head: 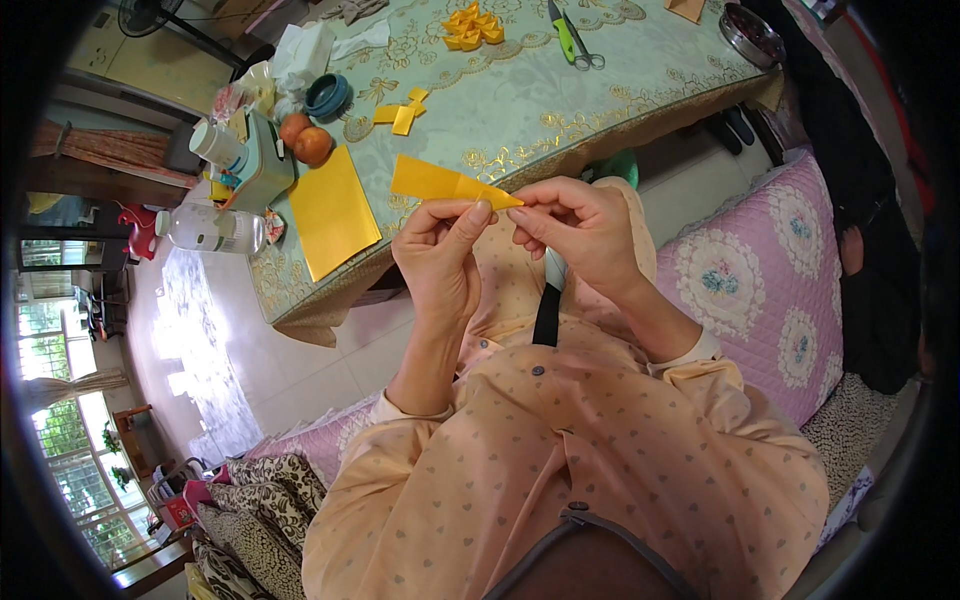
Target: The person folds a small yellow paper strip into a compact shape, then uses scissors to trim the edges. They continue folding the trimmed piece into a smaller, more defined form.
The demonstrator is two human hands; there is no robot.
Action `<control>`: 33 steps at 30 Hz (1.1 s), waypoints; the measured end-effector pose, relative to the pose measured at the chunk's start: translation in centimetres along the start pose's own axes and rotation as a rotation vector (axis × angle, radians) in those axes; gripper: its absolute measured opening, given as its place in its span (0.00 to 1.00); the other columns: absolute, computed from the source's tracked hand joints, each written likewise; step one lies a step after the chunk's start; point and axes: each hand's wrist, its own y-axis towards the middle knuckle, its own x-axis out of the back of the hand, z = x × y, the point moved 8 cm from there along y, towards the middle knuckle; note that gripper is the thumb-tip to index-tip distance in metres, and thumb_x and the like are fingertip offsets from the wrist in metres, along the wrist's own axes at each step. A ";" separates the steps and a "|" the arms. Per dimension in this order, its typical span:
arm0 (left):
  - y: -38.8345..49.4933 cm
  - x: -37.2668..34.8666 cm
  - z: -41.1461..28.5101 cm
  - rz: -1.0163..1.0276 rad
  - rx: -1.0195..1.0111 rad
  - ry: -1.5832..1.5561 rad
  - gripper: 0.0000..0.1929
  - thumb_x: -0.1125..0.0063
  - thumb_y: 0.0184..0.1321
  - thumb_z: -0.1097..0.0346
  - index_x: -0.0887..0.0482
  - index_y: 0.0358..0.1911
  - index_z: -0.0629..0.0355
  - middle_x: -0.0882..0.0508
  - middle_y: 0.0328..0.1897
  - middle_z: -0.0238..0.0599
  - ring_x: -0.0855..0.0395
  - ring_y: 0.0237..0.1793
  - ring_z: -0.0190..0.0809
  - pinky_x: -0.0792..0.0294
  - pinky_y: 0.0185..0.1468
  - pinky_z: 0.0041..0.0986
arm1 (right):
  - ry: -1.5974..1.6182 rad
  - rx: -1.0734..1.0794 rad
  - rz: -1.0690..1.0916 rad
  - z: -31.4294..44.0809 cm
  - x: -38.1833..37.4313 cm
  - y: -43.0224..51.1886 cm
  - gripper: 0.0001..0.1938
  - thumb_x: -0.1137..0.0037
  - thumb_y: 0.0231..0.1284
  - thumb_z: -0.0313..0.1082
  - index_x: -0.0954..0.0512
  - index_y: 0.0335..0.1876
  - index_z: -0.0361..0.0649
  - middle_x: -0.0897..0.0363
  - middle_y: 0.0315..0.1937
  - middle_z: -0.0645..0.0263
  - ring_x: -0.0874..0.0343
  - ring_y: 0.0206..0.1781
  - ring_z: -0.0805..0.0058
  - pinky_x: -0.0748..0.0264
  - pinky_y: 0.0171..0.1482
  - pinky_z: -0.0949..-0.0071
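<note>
Above my lap, both hands hold a strip of yellow paper that tapers to a folded point on the right. My left hand pinches its lower edge between thumb and forefinger. At the pointed tip, the thumb and forefinger of my right hand grip the paper. A black-handled tool with a pale upper part, perhaps a knife, lies on my lap below the hands. On the table to the left lies a stack of yellow paper sheets. Small folded yellow pieces rest farther back.
The cloth-covered table bears a yellow folded-paper cluster, a green-handled knife, scissors and a metal bowl. At left are two round fruits, a blue-green bowl and a plastic bottle. A person's hand shows at right.
</note>
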 end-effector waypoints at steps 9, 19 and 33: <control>0.0 0.0 0.0 0.011 -0.001 -0.032 0.04 0.42 0.49 0.81 0.22 0.28 0.69 0.20 0.26 0.41 0.22 0.28 0.33 0.30 0.36 0.20 | 0.047 -0.026 0.004 0.0 -0.1 0.1 0.08 0.45 0.55 0.26 0.24 0.38 0.31 0.23 0.21 0.66 0.27 0.22 0.88 0.29 0.25 0.88; 0.0 0.3 0.1 0.014 -0.016 -0.039 0.05 0.42 0.48 0.82 0.22 0.28 0.69 0.19 0.27 0.41 0.21 0.28 0.34 0.28 0.36 0.21 | 0.137 -0.067 0.017 -0.2 -0.3 0.1 0.07 0.46 0.56 0.26 0.25 0.37 0.31 0.23 0.21 0.64 0.28 0.21 0.87 0.29 0.24 0.88; 0.0 0.3 0.6 -0.017 0.001 -0.107 0.05 0.42 0.49 0.81 0.23 0.29 0.67 0.20 0.28 0.39 0.22 0.30 0.33 0.30 0.38 0.20 | 0.114 -0.049 -0.011 0.2 -0.4 -0.1 0.05 0.47 0.55 0.26 0.25 0.34 0.32 0.23 0.21 0.65 0.28 0.22 0.87 0.29 0.25 0.88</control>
